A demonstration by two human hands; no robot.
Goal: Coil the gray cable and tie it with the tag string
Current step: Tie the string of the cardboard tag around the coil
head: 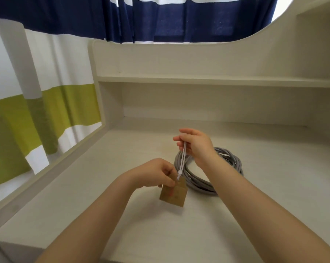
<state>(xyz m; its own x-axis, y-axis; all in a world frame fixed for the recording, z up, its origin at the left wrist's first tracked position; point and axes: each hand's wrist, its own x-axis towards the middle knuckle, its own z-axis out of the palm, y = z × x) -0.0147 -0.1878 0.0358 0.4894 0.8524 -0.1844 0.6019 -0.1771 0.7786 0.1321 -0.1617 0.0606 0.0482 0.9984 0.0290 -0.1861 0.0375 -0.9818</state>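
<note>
Cable [207, 171] coiled on table [122, 224], under right hand [196, 145]. Right fingers pinch string [182, 160] loop; left hand [156, 173] fingers grip tag [173, 194] beside cable. String thin, limp, light; cable springy, likely best held across bundled turns.

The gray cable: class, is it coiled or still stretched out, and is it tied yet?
Coiled, not tied. The gray cable lies in loops on the desk, and the tag string is stretched between both hands above it.

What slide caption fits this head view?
Hands stretch the tag string from the brown tag above the coiled gray cable.
</note>
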